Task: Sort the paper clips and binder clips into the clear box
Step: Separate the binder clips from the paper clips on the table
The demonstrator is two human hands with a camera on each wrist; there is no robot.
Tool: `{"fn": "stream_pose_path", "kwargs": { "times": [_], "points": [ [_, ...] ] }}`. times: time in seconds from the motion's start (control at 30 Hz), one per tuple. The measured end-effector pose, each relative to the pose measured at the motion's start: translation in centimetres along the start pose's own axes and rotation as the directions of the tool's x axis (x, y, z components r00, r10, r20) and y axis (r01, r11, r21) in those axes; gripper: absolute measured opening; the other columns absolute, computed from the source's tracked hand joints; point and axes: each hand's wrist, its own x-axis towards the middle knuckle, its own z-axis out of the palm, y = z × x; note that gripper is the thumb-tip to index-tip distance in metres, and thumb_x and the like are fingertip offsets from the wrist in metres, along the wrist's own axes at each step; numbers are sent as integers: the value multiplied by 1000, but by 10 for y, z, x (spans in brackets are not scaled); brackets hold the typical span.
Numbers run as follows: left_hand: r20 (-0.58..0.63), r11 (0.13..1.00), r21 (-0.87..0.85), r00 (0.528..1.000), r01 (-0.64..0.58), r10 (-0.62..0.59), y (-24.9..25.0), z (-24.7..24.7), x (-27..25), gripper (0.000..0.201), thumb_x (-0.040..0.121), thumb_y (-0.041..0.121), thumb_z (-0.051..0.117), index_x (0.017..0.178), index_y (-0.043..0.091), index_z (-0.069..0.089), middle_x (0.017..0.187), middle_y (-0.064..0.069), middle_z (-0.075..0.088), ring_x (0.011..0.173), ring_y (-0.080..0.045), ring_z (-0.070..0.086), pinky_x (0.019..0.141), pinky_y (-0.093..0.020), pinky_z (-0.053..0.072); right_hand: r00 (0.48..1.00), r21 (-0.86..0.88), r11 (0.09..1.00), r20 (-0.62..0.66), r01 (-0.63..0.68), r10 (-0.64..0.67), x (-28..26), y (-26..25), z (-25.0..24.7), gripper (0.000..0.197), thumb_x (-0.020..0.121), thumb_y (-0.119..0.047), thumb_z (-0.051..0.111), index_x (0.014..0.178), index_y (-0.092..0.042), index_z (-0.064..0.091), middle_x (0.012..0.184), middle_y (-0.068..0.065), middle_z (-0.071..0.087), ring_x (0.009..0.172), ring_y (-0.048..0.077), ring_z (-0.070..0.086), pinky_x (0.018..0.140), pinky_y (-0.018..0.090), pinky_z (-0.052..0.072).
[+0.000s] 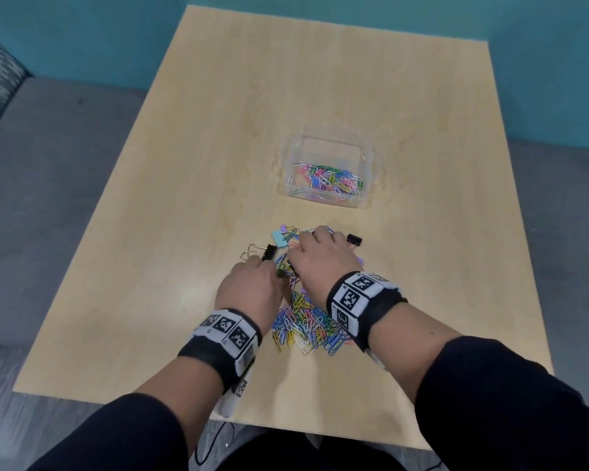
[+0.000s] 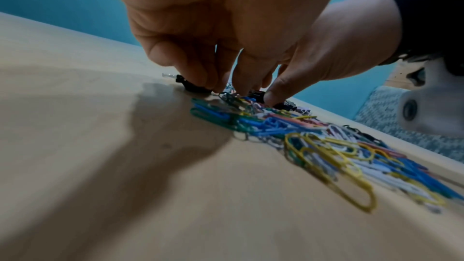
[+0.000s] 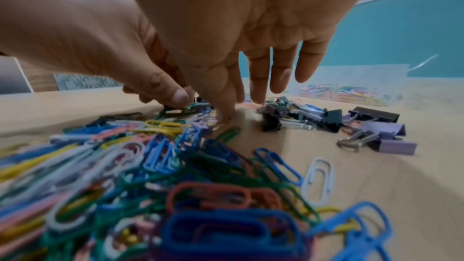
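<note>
Box (image 1: 368, 154) on bench (image 1: 184, 164) holding some paper clips (image 1: 327, 176); most of pile (image 1: 306, 328) and binder clips (image 3: 376, 136) waiting; left hand (image 1: 252, 290) pinching clips, right hand (image 1: 320, 256) fingers spread, touching pile.

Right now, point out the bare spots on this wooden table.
Bare: the wooden table left of the clear plastic box, and the strip between that box and the mixed binder clips. Crowded: the colourful paper clip pile beneath both hands.

A light wooden table (image 1: 198, 137) stands against a teal wall (image 1: 82, 35).
</note>
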Motion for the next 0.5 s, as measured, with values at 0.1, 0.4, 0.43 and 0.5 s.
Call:
{"fn": "stream_pose_path", "kwargs": {
  "times": [0.1, 0.4, 0.43, 0.5],
  "points": [
    [3, 1000, -14, 1000, -20, 20, 0, 2, 4, 12, 91, 24, 48, 87, 14, 53, 91, -4, 52, 85, -26, 52, 60, -31, 33, 999, -30, 999, 34, 12, -11, 0, 0, 1, 42, 61, -15, 68, 102, -13, 59, 101, 10, 57, 96, 33, 47, 78, 43, 37],
    [-14, 965, -261, 999, 36, -41, -10, -4, -10, 11, 86, 19, 48, 79, 17, 57, 80, -2, 56, 72, -25, 56, 62, -35, 47, 996, 198, 979, 87, -48, 32, -25, 18, -14, 25, 76, -44, 50, 87, -22, 48, 100, 2, 52, 101, 26, 42, 85, 42, 34],
    [-23, 950, -307, 997, 60, -70, -12, -7, -14, 10, 86, 19, 49, 82, 19, 58, 83, 0, 57, 73, -23, 56, 62, -32, 45, 991, 221, 972, 126, -81, 54, -28, 22, -14, 27, 76, -47, 49, 86, -22, 47, 98, 1, 51, 98, 25, 41, 85, 41, 34],
    [-54, 918, -392, 994, 62, -90, -16, -11, -23, 13, 88, 21, 51, 96, 23, 61, 89, 4, 58, 79, -19, 57, 65, -27, 41, 978, 299, 944, 191, -139, 83, -33, 28, -14, 30, 77, -49, 50, 85, -20, 50, 92, 0, 49, 90, 22, 37, 81, 39, 35]
  ]
}}
